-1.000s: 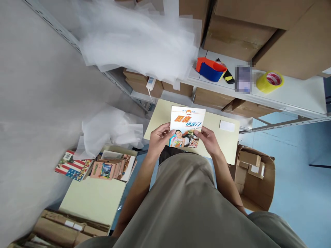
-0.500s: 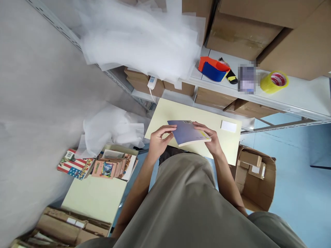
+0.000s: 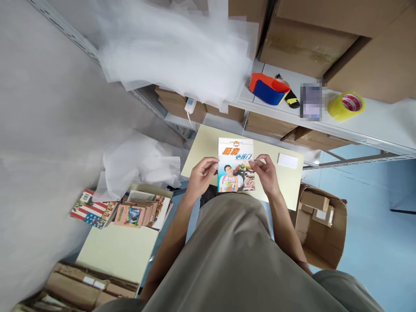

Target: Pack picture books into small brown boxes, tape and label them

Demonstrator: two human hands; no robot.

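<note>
Between my hands is a thin paperback book (image 3: 235, 167), its front cover facing up, with orange and blue Chinese characters and food pictures. My left hand (image 3: 202, 174) pinches the book's left edge between thumb and fingers. At the opposite edge, my right hand (image 3: 265, 173) grips it the same way. Beneath the book lies the pale yellow tabletop (image 3: 203, 145), and a small white card (image 3: 287, 160) rests on it to the right.
Above the table, a shelf holds a red-and-blue tape dispenser (image 3: 269, 90), a yellow-tipped cutter (image 3: 292, 102) and yellow tape (image 3: 346, 105). White plastic sheets (image 3: 175, 52) hang at upper left. Stacked books (image 3: 130, 214) sit left; an open carton (image 3: 338, 229) stands right.
The book has been turned over, from its bluish back cover to its colourful front. Both hands now hold it squarely by the side edges.
</note>
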